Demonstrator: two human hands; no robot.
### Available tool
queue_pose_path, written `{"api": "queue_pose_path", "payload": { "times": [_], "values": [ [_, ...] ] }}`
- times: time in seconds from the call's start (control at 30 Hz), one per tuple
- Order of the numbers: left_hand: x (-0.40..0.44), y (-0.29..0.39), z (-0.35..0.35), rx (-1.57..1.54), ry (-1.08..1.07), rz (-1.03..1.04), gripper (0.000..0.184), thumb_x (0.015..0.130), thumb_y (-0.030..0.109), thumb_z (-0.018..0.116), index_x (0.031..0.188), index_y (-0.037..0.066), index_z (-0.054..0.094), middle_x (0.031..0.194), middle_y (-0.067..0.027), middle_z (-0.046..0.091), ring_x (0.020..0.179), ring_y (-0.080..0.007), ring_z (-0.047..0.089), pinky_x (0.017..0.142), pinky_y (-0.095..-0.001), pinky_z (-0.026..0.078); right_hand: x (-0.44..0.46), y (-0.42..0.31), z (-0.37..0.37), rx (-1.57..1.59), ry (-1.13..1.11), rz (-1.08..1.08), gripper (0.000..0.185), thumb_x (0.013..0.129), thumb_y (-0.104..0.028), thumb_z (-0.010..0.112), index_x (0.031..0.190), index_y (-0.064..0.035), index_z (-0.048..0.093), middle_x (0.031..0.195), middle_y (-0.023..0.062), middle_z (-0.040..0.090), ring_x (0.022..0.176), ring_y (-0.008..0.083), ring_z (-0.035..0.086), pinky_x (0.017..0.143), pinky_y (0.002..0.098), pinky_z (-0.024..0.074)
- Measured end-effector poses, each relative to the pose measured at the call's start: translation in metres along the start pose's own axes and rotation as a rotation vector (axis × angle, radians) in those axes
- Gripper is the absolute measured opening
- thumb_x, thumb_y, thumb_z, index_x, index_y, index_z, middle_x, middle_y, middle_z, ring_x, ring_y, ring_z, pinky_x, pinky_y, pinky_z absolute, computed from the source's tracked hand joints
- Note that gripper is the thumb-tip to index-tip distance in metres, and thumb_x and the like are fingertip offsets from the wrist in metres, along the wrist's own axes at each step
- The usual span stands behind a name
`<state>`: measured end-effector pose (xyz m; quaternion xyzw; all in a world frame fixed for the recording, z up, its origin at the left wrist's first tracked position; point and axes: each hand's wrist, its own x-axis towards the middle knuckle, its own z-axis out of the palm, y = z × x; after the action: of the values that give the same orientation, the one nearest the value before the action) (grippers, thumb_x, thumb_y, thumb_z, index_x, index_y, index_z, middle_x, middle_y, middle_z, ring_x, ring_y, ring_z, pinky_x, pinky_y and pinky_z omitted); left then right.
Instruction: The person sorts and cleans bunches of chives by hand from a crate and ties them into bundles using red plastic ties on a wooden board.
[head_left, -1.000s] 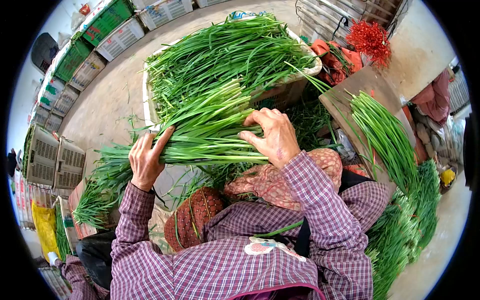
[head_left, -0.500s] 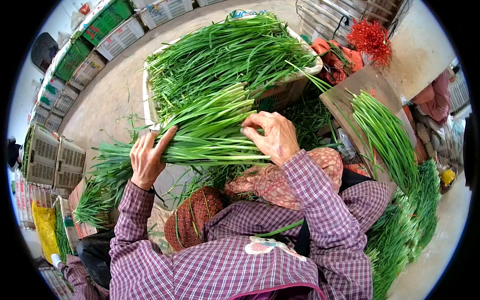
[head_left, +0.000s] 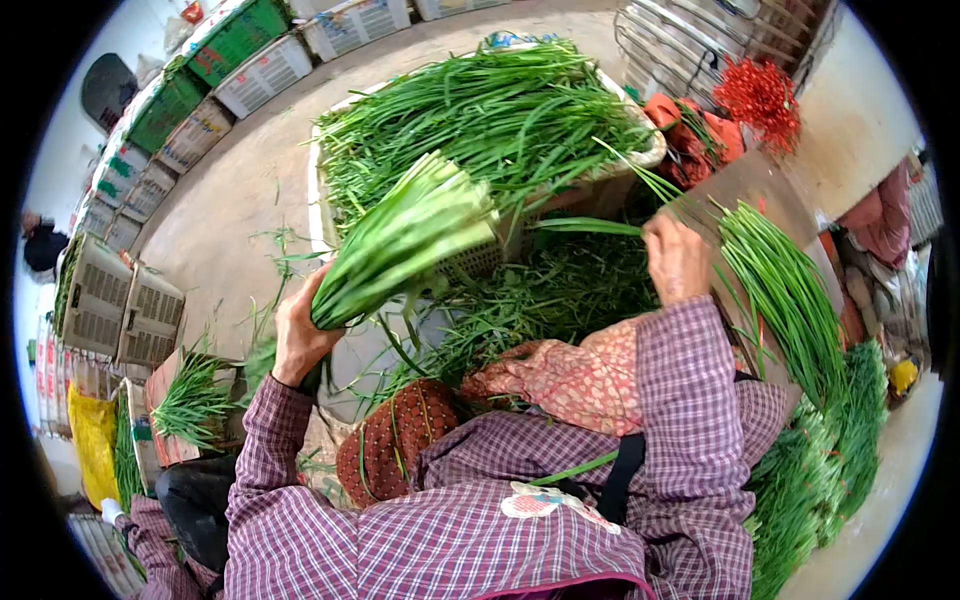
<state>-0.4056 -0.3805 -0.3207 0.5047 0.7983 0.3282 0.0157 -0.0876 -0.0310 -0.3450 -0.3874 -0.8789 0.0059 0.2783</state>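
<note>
My left hand is wrapped round a thick bunch of garlic chives, its pale cut ends tilted up and slightly blurred. To the right, my right hand is closed on a few loose chive leaves that point left, apart from the bunch. Behind both hands stands a white crate heaped with more chives. Beside my right hand, another bundle of chives lies on a brown board.
Loose chive leaves cover the ground before my knees. Red ties hang at the back right. Chive bundles are piled at my right. Stacked crates line the left wall. A co-worker's sleeve shows at lower left.
My left hand has turned the bunch so its cut ends point up. My right hand has left the bunch and moved right with a few leaves in it.
</note>
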Motion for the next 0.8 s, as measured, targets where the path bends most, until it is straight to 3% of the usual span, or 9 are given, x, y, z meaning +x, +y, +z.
{"api": "queue_pose_path", "payload": {
  "times": [0.03,0.13,0.23,0.3,0.37,0.53,0.63,0.73,0.8],
  "values": [
    [-0.001,0.001,0.000,-0.169,-0.004,-0.057,0.060,0.063,0.003,0.075,0.120,0.000,0.059,0.097,-0.0130,0.070,0.088,-0.0221,0.069,0.080,-0.0322,0.053,-0.003,0.007,0.001,-0.094,-0.046,0.002,0.008,0.084,-0.017,0.065,0.084,-0.0094,0.066,0.083,0.0117,0.067,0.074,0.0306,0.066,0.061,0.0441,0.0512],
    [0.002,0.026,-0.007,-0.509,-0.214,-0.328,0.039,0.064,0.002,0.076,0.101,0.000,0.063,0.087,-0.0030,0.067,0.076,-0.0126,0.061,0.072,-0.0286,0.052,-0.009,0.018,0.009,-0.258,-0.449,0.182,0.011,0.080,-0.018,0.072,0.088,-0.0120,0.076,0.093,0.0154,0.070,0.079,0.0276,0.068,0.064,0.0431,0.0538],
    [0.000,0.032,0.000,-0.630,-0.280,-0.474,0.038,0.063,0.002,0.076,0.099,0.000,0.063,0.087,-0.0036,0.067,0.075,-0.0120,0.061,0.070,-0.0276,0.052,-0.022,0.014,0.009,-0.294,-0.468,0.110,0.022,0.078,-0.021,0.075,0.097,-0.0125,0.075,0.095,0.0141,0.069,0.084,0.0289,0.068,0.070,0.0435,0.0546],
    [0.001,0.032,0.007,-0.721,-0.327,-0.444,0.040,0.063,0.004,0.076,0.101,0.001,0.062,0.086,-0.0029,0.066,0.074,-0.0123,0.061,0.070,-0.0285,0.052,-0.017,-0.004,-0.005,-0.140,-0.396,0.080,0.028,0.081,-0.028,0.071,0.104,-0.0139,0.072,0.097,0.0108,0.069,0.088,0.0306,0.066,0.079,0.0449,0.0522],
    [0.004,0.042,0.006,-0.700,-0.425,-0.489,0.052,0.061,0.005,0.076,0.109,0.001,0.057,0.096,-0.0049,0.064,0.086,-0.0153,0.059,0.079,-0.0319,0.050,-0.006,-0.032,-0.022,0.089,-0.253,0.041,0.019,0.083,-0.028,0.068,0.096,-0.0143,0.071,0.093,0.0071,0.069,0.084,0.0298,0.066,0.073,0.0430,0.0523],
    [0.002,0.052,0.021,-0.742,-0.467,-0.506,0.051,0.058,0.007,0.077,0.106,0.001,0.058,0.093,-0.0046,0.063,0.084,-0.0150,0.059,0.078,-0.0318,0.050,0.009,-0.106,-0.051,0.520,0.067,-0.087,0.011,0.081,-0.023,0.070,0.087,-0.0137,0.068,0.079,0.0032,0.066,0.072,0.0251,0.065,0.064,0.0357,0.0524],
    [0.003,0.055,0.024,-0.720,-0.508,-0.512,0.051,0.058,0.008,0.078,0.104,0.002,0.058,0.091,-0.0042,0.062,0.082,-0.0151,0.058,0.076,-0.0312,0.050,0.018,-0.126,-0.051,0.398,0.219,-0.244,0.016,0.076,-0.020,0.076,0.089,-0.0152,0.068,0.081,0.0002,0.061,0.080,0.0186,0.062,0.068,0.0328,0.0516],
    [0.000,0.054,0.028,-0.758,-0.530,-0.472,0.047,0.061,0.003,0.078,0.104,0.001,0.060,0.093,-0.0038,0.064,0.083,-0.0129,0.060,0.075,-0.0296,0.051,0.024,-0.137,-0.046,0.328,0.145,-0.235,0.025,0.071,-0.023,0.079,0.092,-0.0135,0.068,0.087,0.0027,0.055,0.088,0.0200,0.056,0.079,0.0358,0.0488],
    [0.000,0.057,0.029,-0.720,-0.529,-0.437,0.047,0.061,0.004,0.078,0.104,0.000,0.060,0.093,-0.0038,0.064,0.083,-0.0135,0.060,0.076,-0.0300,0.050,0.026,-0.141,-0.036,0.277,0.151,-0.274,0.024,0.070,-0.022,0.080,0.088,-0.0113,0.068,0.087,0.0037,0.057,0.087,0.0216,0.057,0.078,0.0373,0.0485]
  ]
}}
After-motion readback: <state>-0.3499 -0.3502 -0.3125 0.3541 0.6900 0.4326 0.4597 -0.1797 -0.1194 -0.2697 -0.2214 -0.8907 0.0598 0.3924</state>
